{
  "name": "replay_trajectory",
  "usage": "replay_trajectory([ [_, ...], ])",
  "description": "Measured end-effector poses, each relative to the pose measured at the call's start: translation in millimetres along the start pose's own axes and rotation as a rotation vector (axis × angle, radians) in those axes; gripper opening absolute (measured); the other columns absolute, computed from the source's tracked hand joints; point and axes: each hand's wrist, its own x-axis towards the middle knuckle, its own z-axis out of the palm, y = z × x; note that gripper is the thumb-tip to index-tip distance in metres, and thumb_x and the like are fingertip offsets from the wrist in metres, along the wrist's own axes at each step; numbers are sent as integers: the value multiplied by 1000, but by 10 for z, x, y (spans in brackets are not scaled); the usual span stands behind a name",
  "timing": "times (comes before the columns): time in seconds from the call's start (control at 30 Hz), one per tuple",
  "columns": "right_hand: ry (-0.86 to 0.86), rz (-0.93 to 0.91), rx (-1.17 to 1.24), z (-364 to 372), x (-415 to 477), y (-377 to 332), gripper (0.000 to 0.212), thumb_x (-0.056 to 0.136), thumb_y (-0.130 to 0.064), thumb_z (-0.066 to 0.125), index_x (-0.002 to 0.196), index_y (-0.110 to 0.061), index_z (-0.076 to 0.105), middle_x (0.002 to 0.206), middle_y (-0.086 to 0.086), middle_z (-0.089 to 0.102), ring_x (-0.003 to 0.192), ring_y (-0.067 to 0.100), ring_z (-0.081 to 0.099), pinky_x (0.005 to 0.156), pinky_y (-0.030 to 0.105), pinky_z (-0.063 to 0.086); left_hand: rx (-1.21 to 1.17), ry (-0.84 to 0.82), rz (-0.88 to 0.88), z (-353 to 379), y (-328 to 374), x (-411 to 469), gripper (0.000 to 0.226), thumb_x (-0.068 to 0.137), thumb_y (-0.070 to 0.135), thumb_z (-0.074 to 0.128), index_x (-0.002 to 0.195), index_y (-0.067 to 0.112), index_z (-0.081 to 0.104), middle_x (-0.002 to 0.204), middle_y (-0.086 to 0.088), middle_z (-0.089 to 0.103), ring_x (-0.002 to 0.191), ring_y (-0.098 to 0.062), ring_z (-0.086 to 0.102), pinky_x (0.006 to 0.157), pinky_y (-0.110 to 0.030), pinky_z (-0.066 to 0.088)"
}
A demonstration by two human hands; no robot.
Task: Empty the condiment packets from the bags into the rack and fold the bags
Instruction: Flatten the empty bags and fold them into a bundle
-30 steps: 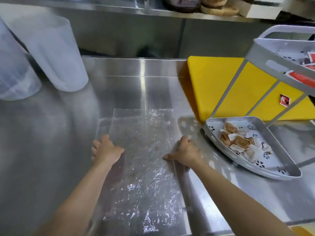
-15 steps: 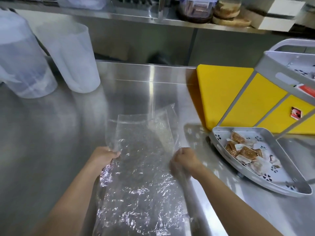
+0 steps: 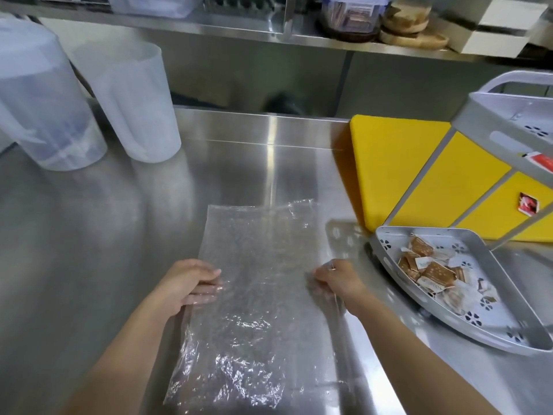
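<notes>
Left hand (image 3: pixel 191 280) grip closed on bag (image 3: pixel 257 283) left edge; right hand (image 3: pixel 335 278) grip pinches right edge; bag flat on surface (image 3: pixel 89 235).

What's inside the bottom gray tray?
Brown and white condiment packets lie piled in the rack's bottom tray. Whatever is beneath the pile is covered.

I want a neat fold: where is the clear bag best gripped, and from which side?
The clear plastic bag lies flat and lengthwise on the steel counter. Probably best to pinch its two long side edges, each from its own side, where the left hand and right hand rest, then carry the far end toward you.
</notes>
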Motion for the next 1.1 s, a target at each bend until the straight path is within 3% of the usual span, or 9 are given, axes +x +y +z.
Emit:
replay_trajectory([
  [0.13,23,16,-7,25,18,-4,42,82,-9,64,44,-13,48,37,1,51,29,10,44,35,17,34,-2,-1,-15,-55,-50,6,14,83,-7,58,93,4,59,85,-18,71,66,-23,71,56,-32,60],
  [0.2,-19,29,21,8,10,-41,40,84,-8,63,46,-11,50,34,0,53,26,9,45,32,13,33,-16,-3,-14,-67,-72,12,15,84,-7,57,94,4,58,89,-18,70,75,-25,69,71,-38,59],
  [0.27,-78,41,28,-37,17,-81,31,84,-2,62,54,-8,56,48,8,62,39,16,57,38,17,41,-17,-24,-13,-86,-79,12,18,83,-8,57,95,5,58,92,-17,70,83,-27,68,84,-44,55],
  [0.33,-130,76,71,-93,23,-105,19,85,2,59,66,-1,60,61,18,67,52,25,65,44,24,49,-25,-42,-14,-102,-84,8,23,82,-12,56,97,5,58,93,-18,69,84,-27,68,79,-42,57],
  [0.47,-181,123,124,-114,49,-101,18,90,-4,56,75,4,57,46,14,66,35,19,61,34,19,46,-73,-58,-33,-111,-87,2,26,79,-18,56,96,3,56,90,-19,68,79,-26,69,54,-32,59],
  [0.6,-230,133,122,-118,89,-118,20,89,-12,59,85,6,65,58,19,68,41,21,63,38,22,49,-80,-77,-47,-132,-86,8,20,81,-10,59,94,5,58,88,-17,70,76,-24,70,53,-33,58],
  [0.77,-301,126,162,-224,167,-34,8,87,1,57,89,7,61,62,20,70,52,26,69,54,32,57,-12,-58,-38,-137,-71,-4,15,85,-6,55,93,5,58,81,-19,71,67,-25,70,50,-32,57],
  [0.97,-405,91,225,-362,242,19,21,85,0,57,103,6,66,84,24,72,63,27,71,61,38,57,-43,-58,119,-147,-25,-72,13,84,-6,56,81,6,58,62,-11,71,49,-15,65,45,-25,55],
  [1.1,-430,14,440,-459,256,67,25,79,3,57,99,-2,69,83,15,75,68,21,73,60,21,59,-159,-124,235,-183,55,-115,12,82,-8,57,82,4,61,70,-15,72,54,-19,66,51,-28,58],
])
